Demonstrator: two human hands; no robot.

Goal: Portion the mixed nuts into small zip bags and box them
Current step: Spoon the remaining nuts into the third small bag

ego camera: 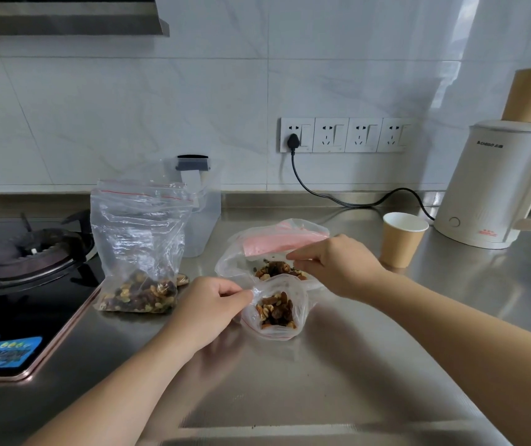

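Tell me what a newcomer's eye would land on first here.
First, the two hands at the centre of the steel counter: the left hand pinches the rim of a small zip bag part-filled with mixed nuts, while the right hand grips the larger pink-strip bag behind it. Next, the tall nut bag standing beside the gas hob, and the white kettle at far right.

Both hands (pixel 207 305) (pixel 331 265) forward, fingers pinched
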